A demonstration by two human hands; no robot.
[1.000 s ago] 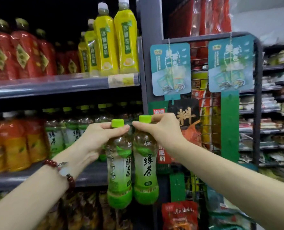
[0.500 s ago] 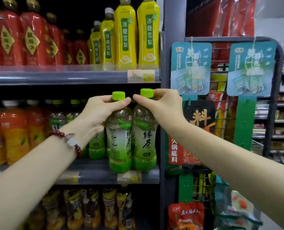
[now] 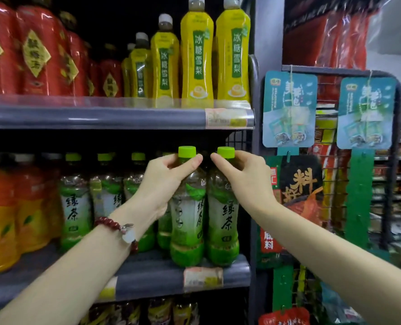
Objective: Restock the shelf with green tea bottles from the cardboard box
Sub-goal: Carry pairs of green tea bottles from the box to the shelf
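Note:
Two green tea bottles stand side by side at the front right of the middle shelf [image 3: 148,275]. My left hand [image 3: 164,181] grips the neck of the left bottle [image 3: 187,221] just under its green cap. My right hand [image 3: 241,177] grips the neck of the right bottle [image 3: 223,221] the same way. Both bottle bases rest at the shelf's front edge. Several more green tea bottles [image 3: 75,202] stand in rows behind and to the left. The cardboard box is out of view.
Orange drink bottles [image 3: 0,214] fill the shelf's left side. The upper shelf [image 3: 101,116] holds red bottles and yellow pear drink bottles [image 3: 197,57] close above the caps. A grey upright post [image 3: 255,184] and a wire rack with hanging packets [image 3: 288,109] stand right.
Both hands have carried the two bottles up and forward from below shelf level until their bases sit on the middle shelf's front right corner.

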